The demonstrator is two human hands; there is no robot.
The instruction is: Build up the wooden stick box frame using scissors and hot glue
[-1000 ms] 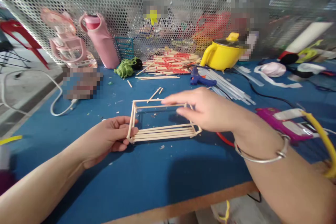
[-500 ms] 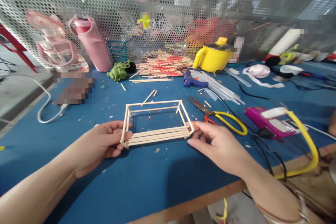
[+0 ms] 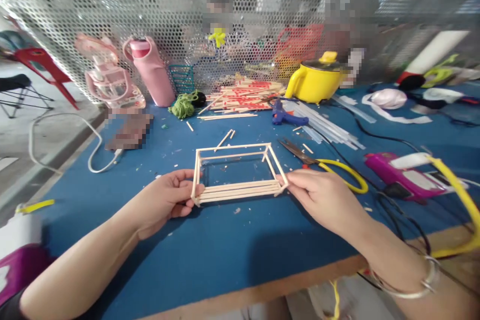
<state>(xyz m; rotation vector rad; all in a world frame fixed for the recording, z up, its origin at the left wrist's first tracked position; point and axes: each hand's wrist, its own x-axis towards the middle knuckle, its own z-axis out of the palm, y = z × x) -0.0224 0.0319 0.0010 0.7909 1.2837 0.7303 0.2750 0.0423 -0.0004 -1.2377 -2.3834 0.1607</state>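
Observation:
A box-shaped frame of thin wooden sticks [image 3: 240, 192] is held up over the blue table, with several sticks side by side along its near side and the rest open. My left hand [image 3: 170, 197] pinches its near left corner, thumb on the sticks. At the near right corner, the fingers of my right hand [image 3: 318, 195] are closed on the frame. Scissors with yellow handles [image 3: 343, 172] lie just beyond my right hand. Short cut stick pieces [image 3: 224, 140] rest behind the frame.
Farther back are a pile of sticks in red-printed wrappers [image 3: 247, 94], green yarn [image 3: 182, 105], a blue glue gun [image 3: 287, 115], clear glue sticks [image 3: 326, 122] and a yellow pot [image 3: 317, 82]. A pink bottle [image 3: 155, 72] leans against the perforated metal screen [image 3: 180, 0]. Cables cross the right side.
My right hand has come down from above the frame's far edge to its near right corner and closed there. My left hand keeps its hold. The camera view has shifted slightly.

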